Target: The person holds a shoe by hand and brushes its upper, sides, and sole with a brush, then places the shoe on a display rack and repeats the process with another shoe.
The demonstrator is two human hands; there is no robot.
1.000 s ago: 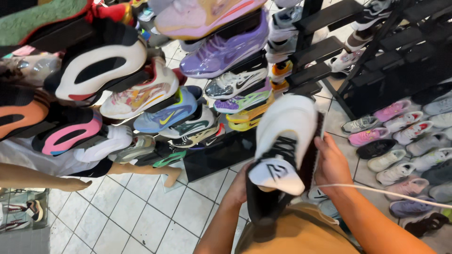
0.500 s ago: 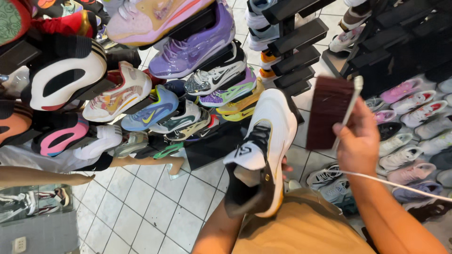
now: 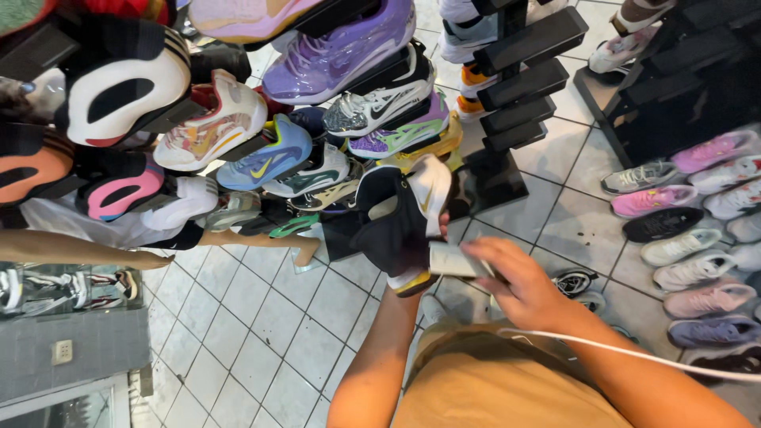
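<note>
I hold a white and black sneaker [image 3: 396, 218] with a yellow sole edge in front of me, its dark opening turned toward me. My left hand [image 3: 399, 295] grips it from underneath and is mostly hidden by the shoe. At the shoe's opening, my right hand [image 3: 519, 281] pinches a flat pale insert [image 3: 453, 260]. Both hands are over the tiled floor, just in front of the shoe display.
A slanted display of colourful sneakers [image 3: 261, 135] fills the upper left. A black stepped stand [image 3: 519, 75] rises behind the shoe. Rows of sneakers [image 3: 690, 238] lie on the floor at right. Another person's bare limb [image 3: 79, 250] reaches in at left. A white cable [image 3: 634, 357] crosses my right arm.
I turned the sneaker so its opening faces me. My right hand came down from beside the shoe, bringing the flat insert to the opening.
</note>
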